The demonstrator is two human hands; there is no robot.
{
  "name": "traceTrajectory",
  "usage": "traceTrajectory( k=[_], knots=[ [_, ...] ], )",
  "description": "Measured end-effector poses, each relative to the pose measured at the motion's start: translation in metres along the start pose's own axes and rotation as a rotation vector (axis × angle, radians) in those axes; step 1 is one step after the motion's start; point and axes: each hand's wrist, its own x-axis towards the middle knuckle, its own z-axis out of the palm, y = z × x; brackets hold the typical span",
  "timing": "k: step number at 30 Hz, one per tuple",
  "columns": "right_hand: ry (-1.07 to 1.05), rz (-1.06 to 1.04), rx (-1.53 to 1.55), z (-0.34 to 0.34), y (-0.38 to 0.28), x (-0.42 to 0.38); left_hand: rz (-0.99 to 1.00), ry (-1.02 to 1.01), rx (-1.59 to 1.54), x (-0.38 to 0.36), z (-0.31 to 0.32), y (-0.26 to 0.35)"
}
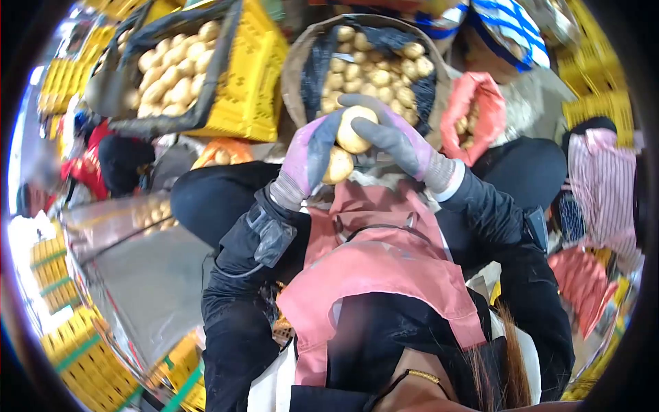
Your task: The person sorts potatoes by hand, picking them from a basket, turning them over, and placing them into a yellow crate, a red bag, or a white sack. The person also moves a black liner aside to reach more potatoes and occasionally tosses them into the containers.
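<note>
Both my hands wear purple and grey gloves and meet in front of the apron. My right hand (pixel 393 134) has its fingers around a pale potato (pixel 355 130), which sits between the two hands. A second potato (pixel 338 165) lies just below, against the palm side of my left hand (pixel 316 152). Left fingertips are partly hidden behind the potatoes. Right beyond the hands stands a round container (pixel 298 69) lined with black plastic, holding several potatoes (pixel 371 69).
At the upper left is a yellow crate (pixel 250 72) full of potatoes. A pink mesh bag (pixel 449 117) with potatoes stands right of the round container. Striped blue and white bags (pixel 511 31) are at the top right. Another person's striped sleeve (pixel 604 185) shows at the right.
</note>
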Motion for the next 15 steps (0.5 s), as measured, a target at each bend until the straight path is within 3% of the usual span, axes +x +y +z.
traceTrajectory(
  k=[2, 3, 4, 6, 8, 10, 12, 14, 15],
  knots=[
    [0.045, 0.215, 0.337, -0.027, -0.002, -0.003, -0.333, -0.013, -0.404, 0.023, 0.008, -0.016],
    [0.104, 0.159, 0.525, -0.035, 0.011, 0.002, -0.175, -0.127, -0.297, 0.03, 0.003, -0.033],
    [0.073, 0.162, 0.627, -0.05, 0.017, -0.002, -0.433, -0.083, -0.975, 0.036, 0.003, -0.051],
    [0.094, 0.097, 0.682, -0.061, 0.025, 0.0, -0.499, 0.052, -1.151, 0.043, 0.008, -0.045],
    [0.116, 0.074, 0.792, -0.062, 0.031, -0.003, -0.491, 0.027, -1.159, 0.043, 0.01, -0.045],
    [0.141, 0.048, 0.901, -0.067, 0.037, -0.005, -0.285, -0.044, -0.866, 0.044, 0.019, -0.038],
    [0.196, 0.079, 0.972, -0.071, 0.042, -0.009, -0.291, -0.058, -0.824, 0.047, 0.023, -0.031],
    [0.201, 0.09, 0.985, -0.072, 0.041, -0.01, -0.148, -0.031, -0.492, 0.049, 0.027, -0.029],
    [0.18, 0.084, 0.985, -0.071, 0.04, -0.01, -0.151, -0.029, -0.49, 0.049, 0.027, -0.029]
  ],
)
